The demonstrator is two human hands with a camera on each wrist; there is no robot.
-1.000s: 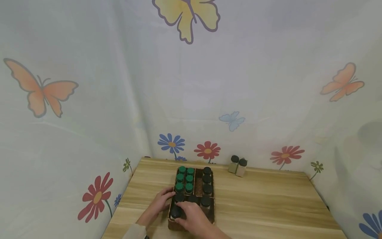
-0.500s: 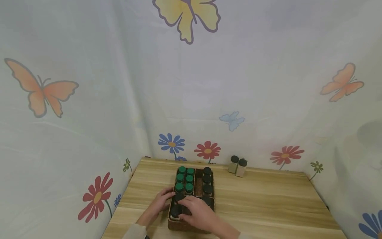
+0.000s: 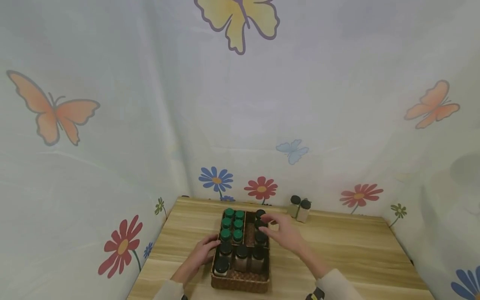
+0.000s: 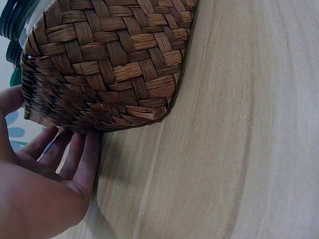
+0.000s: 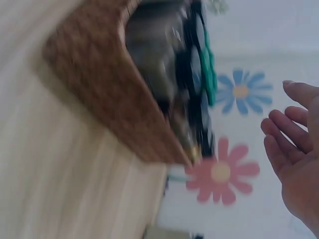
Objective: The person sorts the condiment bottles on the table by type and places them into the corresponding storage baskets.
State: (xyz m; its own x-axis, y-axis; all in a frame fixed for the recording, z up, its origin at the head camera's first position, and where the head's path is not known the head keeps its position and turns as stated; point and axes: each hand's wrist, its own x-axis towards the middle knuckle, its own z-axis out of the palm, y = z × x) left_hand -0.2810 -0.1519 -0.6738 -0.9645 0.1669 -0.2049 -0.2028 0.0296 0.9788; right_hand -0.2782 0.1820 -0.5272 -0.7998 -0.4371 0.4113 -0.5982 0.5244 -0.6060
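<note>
A woven basket (image 3: 240,285) with compartments holds jars. Green-lidded jars (image 3: 238,236) fill its far left part, and a column of black-lidded jars (image 3: 260,238) stands at the far right. More jars with black lids (image 3: 241,252) occupy the near compartment. My left hand (image 3: 202,252) rests against the basket's left side; the left wrist view shows its fingers (image 4: 89,157) straight along the woven wall (image 4: 114,64). Over the right column, my right hand (image 3: 286,234) is raised with nothing in it. The right wrist view has that hand (image 5: 298,149) loosely spread, apart from the blurred basket (image 5: 99,74).
Two more jars with black lids (image 3: 303,211) stand on the wooden table (image 3: 337,250) by the back wall, right of the basket. A pale curtain (image 3: 240,104) printed with flowers and butterflies encloses the table at the back and sides.
My right hand has let go of a black-lidded jar at the near left of the basket and moved up, away and to the right. The left hand has stayed put.
</note>
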